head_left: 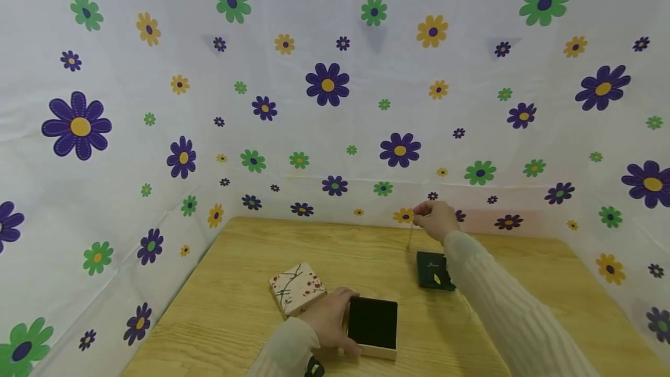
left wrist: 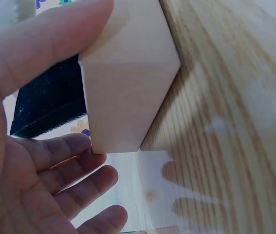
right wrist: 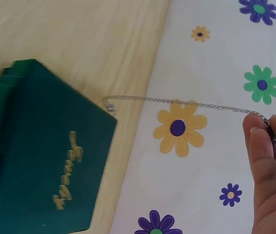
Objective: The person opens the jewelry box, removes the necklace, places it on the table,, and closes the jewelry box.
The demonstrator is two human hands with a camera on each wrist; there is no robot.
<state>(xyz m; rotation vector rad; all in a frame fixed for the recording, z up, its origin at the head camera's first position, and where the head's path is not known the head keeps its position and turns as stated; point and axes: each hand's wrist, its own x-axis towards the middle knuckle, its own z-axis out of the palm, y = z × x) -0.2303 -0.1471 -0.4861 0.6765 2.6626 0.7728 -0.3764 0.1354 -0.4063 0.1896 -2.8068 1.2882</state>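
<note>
My right hand (head_left: pixel 438 220) pinches one end of a thin silver necklace (right wrist: pixel 191 103) between thumb and fingertips. In the head view the chain hangs straight down from it. Its lower end shows in the right wrist view near the corner of a dark green box (right wrist: pixel 50 151) with gold lettering; whether they touch I cannot tell. My left hand (head_left: pixel 332 319) grips the left side of an open pale box (head_left: pixel 377 353) with a black lining. In the left wrist view the thumb and index finger hold that box's pale wall (left wrist: pixel 128 107), while the other fingers spread beside it.
A square lid (head_left: pixel 298 287) printed with red blossoms and branches lies just behind my left hand. Under my right forearm, a thin pale cord (head_left: pixel 467 305) trails beside the green box. The wooden table (head_left: pixel 251 249) meets a white flower-patterned cloth at the back and sides.
</note>
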